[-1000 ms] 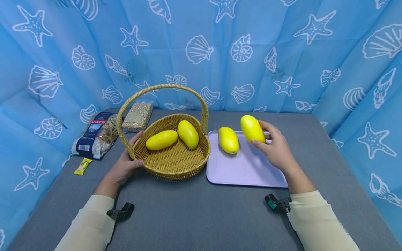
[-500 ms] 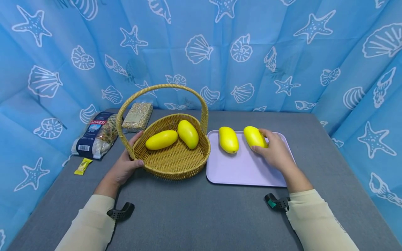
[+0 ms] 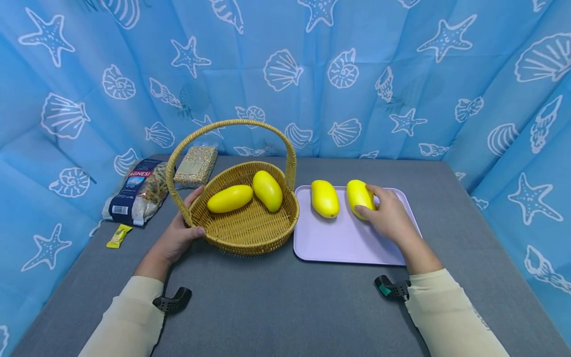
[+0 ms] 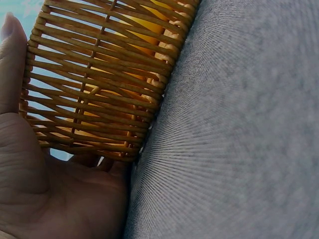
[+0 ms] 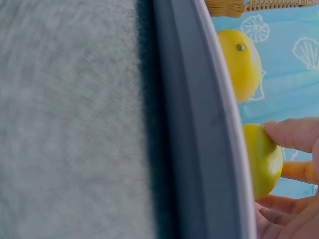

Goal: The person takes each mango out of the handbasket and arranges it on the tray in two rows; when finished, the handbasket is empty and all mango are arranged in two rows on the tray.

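A wicker basket (image 3: 243,230) with a tall arched handle stands left of centre. My left hand (image 3: 177,239) grips its left side, thumb over the rim; the left wrist view has the woven wall (image 4: 99,79) close up against the palm. Two yellow mangoes, one lying sideways (image 3: 229,199) and one more upright (image 3: 267,191), are inside. On the lilac tray (image 3: 348,245) to the right lies another mango (image 3: 324,199). Beside it, my right hand (image 3: 392,215) holds a mango (image 3: 358,194) on the tray, thumb (image 5: 289,133) on the near side and fingers round its right side.
Behind and left of the basket lie a pasta bag (image 3: 138,191), a clear bag of grains (image 3: 196,166) and a small yellow packet (image 3: 118,236). A blue shell-patterned curtain (image 3: 312,119) closes off the grey table's back and sides.
My right hand has lowered the mango from above the tray down onto it, beside the other one, and turned it slightly more upright. My left hand and the basket have stayed put.
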Tool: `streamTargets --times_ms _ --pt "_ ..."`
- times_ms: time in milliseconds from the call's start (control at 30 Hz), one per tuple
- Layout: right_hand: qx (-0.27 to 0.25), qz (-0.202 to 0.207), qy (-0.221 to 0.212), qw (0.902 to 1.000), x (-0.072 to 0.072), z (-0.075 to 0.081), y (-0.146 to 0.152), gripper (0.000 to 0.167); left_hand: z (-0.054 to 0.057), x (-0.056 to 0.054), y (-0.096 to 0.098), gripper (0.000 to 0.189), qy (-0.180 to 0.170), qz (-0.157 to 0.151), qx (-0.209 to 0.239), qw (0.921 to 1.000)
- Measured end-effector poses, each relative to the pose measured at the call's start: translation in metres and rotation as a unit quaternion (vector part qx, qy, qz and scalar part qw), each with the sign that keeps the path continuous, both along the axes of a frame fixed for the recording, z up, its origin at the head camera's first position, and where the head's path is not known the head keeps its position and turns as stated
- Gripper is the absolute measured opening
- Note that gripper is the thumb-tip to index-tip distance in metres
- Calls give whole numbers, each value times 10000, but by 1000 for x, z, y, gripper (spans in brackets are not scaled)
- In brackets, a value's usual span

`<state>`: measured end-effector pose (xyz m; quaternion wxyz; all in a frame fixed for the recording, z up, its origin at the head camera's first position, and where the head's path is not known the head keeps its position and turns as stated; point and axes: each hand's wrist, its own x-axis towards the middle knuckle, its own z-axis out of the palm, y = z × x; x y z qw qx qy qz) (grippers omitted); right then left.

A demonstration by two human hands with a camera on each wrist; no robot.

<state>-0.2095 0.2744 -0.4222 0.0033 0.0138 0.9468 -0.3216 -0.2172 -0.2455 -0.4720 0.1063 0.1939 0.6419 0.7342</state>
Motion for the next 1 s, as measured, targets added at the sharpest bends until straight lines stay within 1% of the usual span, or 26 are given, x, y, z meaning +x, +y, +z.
streamTargets --times_ms 433,533,700,800,1000 --pt "-127 -34 95 9999 1 1 0 77 0 0 0 101 33 8 -6 10000" --pt "-133 -32 183 9997 2 2 2 75 0 1 1 102 64 18 -9 10000" --pt "-164 -138 321 9993 6 10 4 73 0 1 1 102 56 13 1 10000" --pt "-289 -183 430 9985 8 16 4 73 0 1 1 102 48 -6 16 10000" --pt "-656 -25 837 9943 15 30 2 72 0 1 1 102 34 -2 29 10000"
